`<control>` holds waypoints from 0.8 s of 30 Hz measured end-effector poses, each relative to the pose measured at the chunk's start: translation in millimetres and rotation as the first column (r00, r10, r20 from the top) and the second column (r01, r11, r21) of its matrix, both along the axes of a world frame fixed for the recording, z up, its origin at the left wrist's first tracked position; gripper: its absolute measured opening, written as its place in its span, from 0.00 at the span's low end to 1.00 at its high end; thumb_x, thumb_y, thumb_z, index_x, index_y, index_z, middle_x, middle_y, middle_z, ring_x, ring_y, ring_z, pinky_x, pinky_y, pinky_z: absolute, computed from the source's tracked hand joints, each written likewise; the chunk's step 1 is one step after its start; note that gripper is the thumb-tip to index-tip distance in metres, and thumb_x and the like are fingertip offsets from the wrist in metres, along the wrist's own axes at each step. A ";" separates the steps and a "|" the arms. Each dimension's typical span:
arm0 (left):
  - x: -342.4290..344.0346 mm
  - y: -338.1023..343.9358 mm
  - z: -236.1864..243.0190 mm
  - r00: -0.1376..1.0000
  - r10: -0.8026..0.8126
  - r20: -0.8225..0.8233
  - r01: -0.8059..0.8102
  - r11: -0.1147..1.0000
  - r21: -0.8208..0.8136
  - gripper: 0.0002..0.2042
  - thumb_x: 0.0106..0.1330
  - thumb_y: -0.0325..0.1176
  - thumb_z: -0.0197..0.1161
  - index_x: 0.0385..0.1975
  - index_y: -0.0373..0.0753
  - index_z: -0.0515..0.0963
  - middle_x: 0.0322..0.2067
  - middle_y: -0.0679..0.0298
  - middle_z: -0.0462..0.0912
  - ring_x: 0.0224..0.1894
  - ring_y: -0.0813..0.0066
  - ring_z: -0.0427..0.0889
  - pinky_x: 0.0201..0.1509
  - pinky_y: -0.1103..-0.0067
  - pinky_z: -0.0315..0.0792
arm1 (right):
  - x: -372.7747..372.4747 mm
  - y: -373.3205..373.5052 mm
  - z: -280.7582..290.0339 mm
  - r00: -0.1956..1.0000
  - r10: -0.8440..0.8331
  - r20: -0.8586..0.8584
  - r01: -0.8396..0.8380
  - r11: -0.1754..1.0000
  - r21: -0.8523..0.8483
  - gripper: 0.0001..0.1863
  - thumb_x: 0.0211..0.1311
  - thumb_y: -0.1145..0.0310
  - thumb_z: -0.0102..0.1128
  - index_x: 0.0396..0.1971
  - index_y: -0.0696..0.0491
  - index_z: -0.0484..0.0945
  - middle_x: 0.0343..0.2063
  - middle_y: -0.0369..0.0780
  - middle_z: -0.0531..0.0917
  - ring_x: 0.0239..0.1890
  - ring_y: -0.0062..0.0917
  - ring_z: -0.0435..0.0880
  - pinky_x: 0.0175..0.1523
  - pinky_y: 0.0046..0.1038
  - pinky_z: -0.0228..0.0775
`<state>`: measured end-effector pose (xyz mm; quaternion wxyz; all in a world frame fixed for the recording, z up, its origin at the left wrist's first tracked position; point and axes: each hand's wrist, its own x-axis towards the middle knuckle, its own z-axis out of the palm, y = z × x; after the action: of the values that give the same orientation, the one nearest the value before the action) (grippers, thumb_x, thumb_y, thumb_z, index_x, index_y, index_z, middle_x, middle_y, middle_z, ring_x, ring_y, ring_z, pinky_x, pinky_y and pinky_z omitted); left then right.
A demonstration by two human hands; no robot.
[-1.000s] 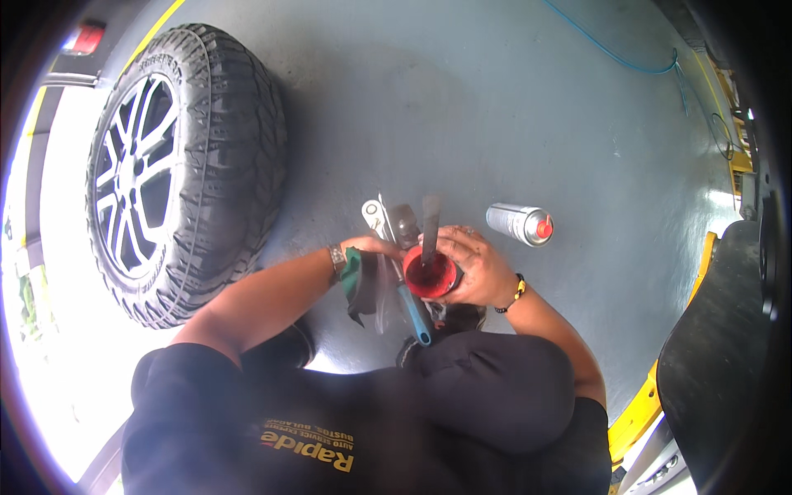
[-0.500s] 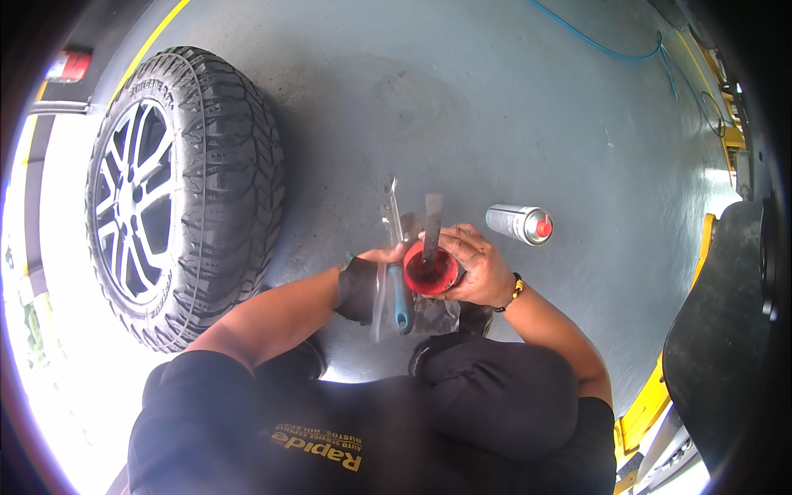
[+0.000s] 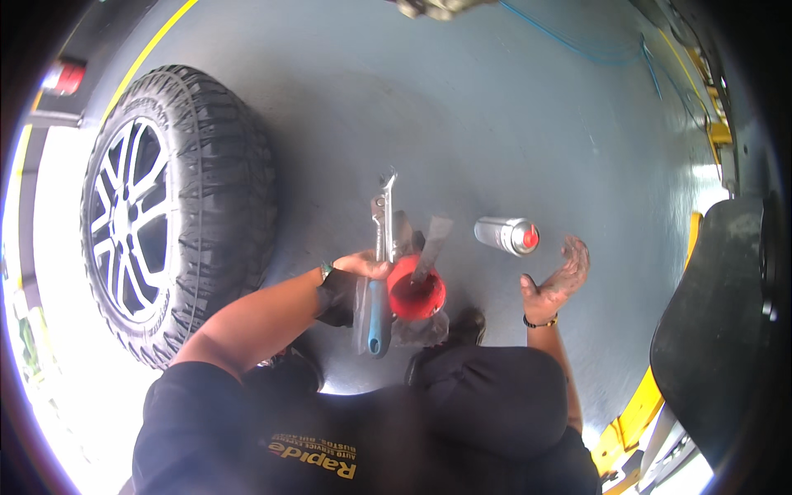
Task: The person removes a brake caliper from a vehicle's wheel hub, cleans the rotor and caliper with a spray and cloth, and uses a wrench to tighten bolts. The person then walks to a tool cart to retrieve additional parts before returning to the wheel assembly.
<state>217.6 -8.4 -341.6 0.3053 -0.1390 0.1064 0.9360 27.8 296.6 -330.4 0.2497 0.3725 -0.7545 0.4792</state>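
My left hand (image 3: 363, 263) is closed round a bundle of tools. Metal wrenches (image 3: 388, 216) stick out beyond its fingers, and a blue-handled tool (image 3: 375, 326) points back toward me. Against the bundle is a red cup (image 3: 422, 299) with its open mouth toward me; how the hidden fingers hold it does not show. A flat grey strip, like a scraper or brush (image 3: 431, 247), stands in the cup. Clear plastic (image 3: 417, 332) hangs below. My right hand (image 3: 561, 280), dirty on the palm, is raised with fingers apart and empty, near a silver spray can (image 3: 505, 236) with a red nozzle, lying on the floor.
A large off-road wheel (image 3: 223, 173) stands on its tread at the left. Yellow metal framework (image 3: 631, 421) and a dark curved panel (image 3: 714, 305) border the right side. A blue hose (image 3: 569, 45) runs along the far floor. A greyish object (image 3: 437, 7) shows at the top edge.
My right hand has let go of the red cup and moved right, opening. The left hand's bundle, cup included, has shifted slightly left and nearer. A greyish object has appeared at the top.
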 end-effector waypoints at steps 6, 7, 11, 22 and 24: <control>38.2 -66.5 -0.9 0.980 -0.198 0.029 0.199 0.947 -0.252 0.35 0.56 0.42 0.78 0.62 0.35 0.71 0.56 0.55 0.79 0.59 0.63 0.78 0.67 0.67 0.69 | 9.5 -21.5 -60.7 0.791 -0.131 0.598 0.010 0.980 0.201 0.53 0.41 0.72 0.83 0.68 0.62 0.60 0.56 0.45 0.75 0.56 0.33 0.76 0.60 0.35 0.72; 36.0 -73.7 10.6 0.972 -0.214 -0.095 0.172 0.927 -0.334 0.34 0.58 0.42 0.77 0.62 0.35 0.72 0.56 0.57 0.79 0.59 0.66 0.78 0.66 0.69 0.69 | 3.5 -17.4 -59.4 0.732 -0.171 0.660 -0.007 0.966 0.259 0.51 0.41 0.72 0.83 0.66 0.62 0.62 0.54 0.45 0.76 0.54 0.31 0.78 0.60 0.33 0.72; 53.2 -126.3 90.4 0.873 -0.259 -0.413 -0.020 0.828 -0.561 0.32 0.62 0.45 0.75 0.62 0.36 0.71 0.54 0.63 0.79 0.59 0.72 0.74 0.66 0.72 0.68 | -4.7 -22.2 -19.6 0.784 -0.160 0.599 -0.065 0.940 0.335 0.41 0.41 0.73 0.82 0.58 0.60 0.69 0.47 0.41 0.80 0.48 0.28 0.81 0.58 0.31 0.73; 270.1 -155.4 288.2 0.856 0.440 -0.271 -0.510 0.804 -0.306 0.36 0.54 0.48 0.79 0.60 0.38 0.71 0.53 0.62 0.79 0.59 0.68 0.75 0.66 0.70 0.67 | 85.9 -29.6 201.7 0.692 -0.322 0.646 -0.092 0.848 0.521 0.43 0.45 0.74 0.81 0.61 0.61 0.65 0.52 0.44 0.78 0.54 0.28 0.80 0.60 0.31 0.73; 306.4 -147.3 362.8 0.743 0.607 -0.283 -0.669 0.696 -0.261 0.41 0.52 0.48 0.80 0.63 0.36 0.69 0.58 0.58 0.77 0.63 0.65 0.73 0.70 0.67 0.64 | 103.1 -42.6 271.3 0.648 -0.337 0.683 -0.171 0.810 0.561 0.50 0.46 0.79 0.79 0.69 0.61 0.58 0.55 0.44 0.76 0.56 0.30 0.79 0.63 0.30 0.70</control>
<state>524.0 -155.7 21.2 -0.0794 -0.1359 0.2406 0.9578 130.9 254.0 -59.1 -0.1913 0.1582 -0.9132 0.3231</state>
